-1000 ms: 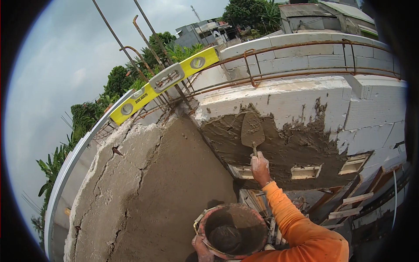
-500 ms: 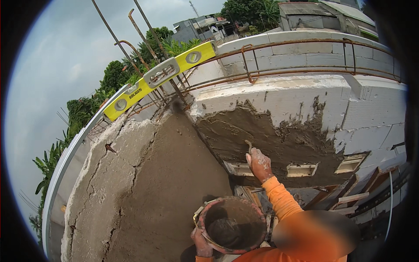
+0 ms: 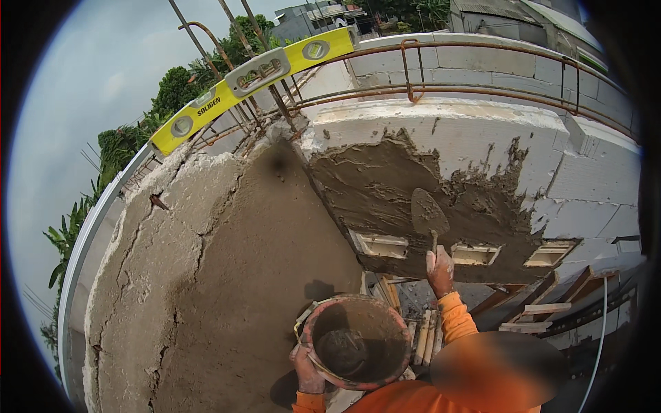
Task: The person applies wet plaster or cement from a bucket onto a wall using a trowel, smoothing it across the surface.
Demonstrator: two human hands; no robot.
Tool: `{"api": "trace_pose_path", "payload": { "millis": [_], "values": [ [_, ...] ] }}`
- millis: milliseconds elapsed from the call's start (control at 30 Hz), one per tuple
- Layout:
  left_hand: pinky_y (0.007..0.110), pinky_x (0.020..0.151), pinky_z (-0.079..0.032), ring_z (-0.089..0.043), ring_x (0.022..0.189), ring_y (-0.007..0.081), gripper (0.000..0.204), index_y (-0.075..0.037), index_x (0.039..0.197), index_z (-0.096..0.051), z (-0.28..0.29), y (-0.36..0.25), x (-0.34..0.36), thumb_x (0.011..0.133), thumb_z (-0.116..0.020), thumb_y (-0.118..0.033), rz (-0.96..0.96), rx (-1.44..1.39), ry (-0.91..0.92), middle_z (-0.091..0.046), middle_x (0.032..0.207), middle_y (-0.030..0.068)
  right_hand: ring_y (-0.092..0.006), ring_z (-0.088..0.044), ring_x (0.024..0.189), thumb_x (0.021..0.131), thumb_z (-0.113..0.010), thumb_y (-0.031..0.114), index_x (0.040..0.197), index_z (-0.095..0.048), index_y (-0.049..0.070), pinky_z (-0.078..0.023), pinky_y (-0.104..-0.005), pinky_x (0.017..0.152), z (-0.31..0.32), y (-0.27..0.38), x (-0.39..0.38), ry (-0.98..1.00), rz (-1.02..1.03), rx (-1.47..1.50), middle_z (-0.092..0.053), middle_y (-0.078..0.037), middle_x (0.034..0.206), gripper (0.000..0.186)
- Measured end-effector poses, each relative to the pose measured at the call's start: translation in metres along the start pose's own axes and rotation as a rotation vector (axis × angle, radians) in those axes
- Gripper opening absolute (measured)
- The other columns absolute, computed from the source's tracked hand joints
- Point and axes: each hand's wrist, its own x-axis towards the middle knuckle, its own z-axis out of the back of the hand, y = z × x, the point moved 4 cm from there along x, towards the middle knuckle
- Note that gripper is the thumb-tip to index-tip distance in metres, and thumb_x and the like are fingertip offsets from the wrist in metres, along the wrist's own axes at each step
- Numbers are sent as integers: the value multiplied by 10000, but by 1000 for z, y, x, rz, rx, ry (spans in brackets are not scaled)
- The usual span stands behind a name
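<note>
Daylight is shed from a cloudy sky (image 3: 82,89). The skyline is lined by green trees (image 3: 172,93) and a grey building (image 3: 296,26). A pale block wall (image 3: 482,67) is fronted by rusty reinforcing bars (image 3: 412,88). On the left, cracked, rough concrete (image 3: 144,268) is exposed. Timber pieces (image 3: 547,309) and a thin pipe (image 3: 604,330) are seen at lower right.

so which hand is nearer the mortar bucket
Left. The left hand holds the mortar bucket at its left side; the right hand is apart, forward and right of it, holding the mason's trowel.
</note>
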Motion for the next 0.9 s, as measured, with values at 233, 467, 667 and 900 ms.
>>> {"api": "trace_pose_path", "payload": {
  "millis": [233,467,667,900],
  "values": [
    [248,637,-388,-475,696,69,133,-83,723,-492,-16,-2,-4,825,-518,-2,84,-7,28,-507,758,-29,-457,-668,834,1013,-616,301,1001,-566,45,-520,-555,701,-10,-31,8,237,178,-282,-675,-213,887,261],
    [255,603,-377,-482,666,76,119,-79,729,-503,-16,12,-8,831,-493,-17,99,-144,-4,-502,730,-30,-364,-696,857,976,-670,337,1056,-612,69,-561,-466,749,75,-11,26,378,326,-591,-661,-148,970,286],
    [273,819,-446,-523,834,121,124,-47,703,-475,-10,30,-9,823,-503,-43,112,-89,9,-497,792,7,-343,-688,767,971,-685,293,1003,-606,73,-552,-463,646,146,105,101,189,601,-719,-621,-123,830,236],
    [281,764,-461,-492,785,121,97,-62,723,-499,-7,35,-6,819,-510,-54,49,-64,46,-489,807,0,-371,-671,764,957,-710,284,992,-597,61,-534,-482,642,191,131,102,37,592,-653,-622,-143,852,252]
  ]
}}
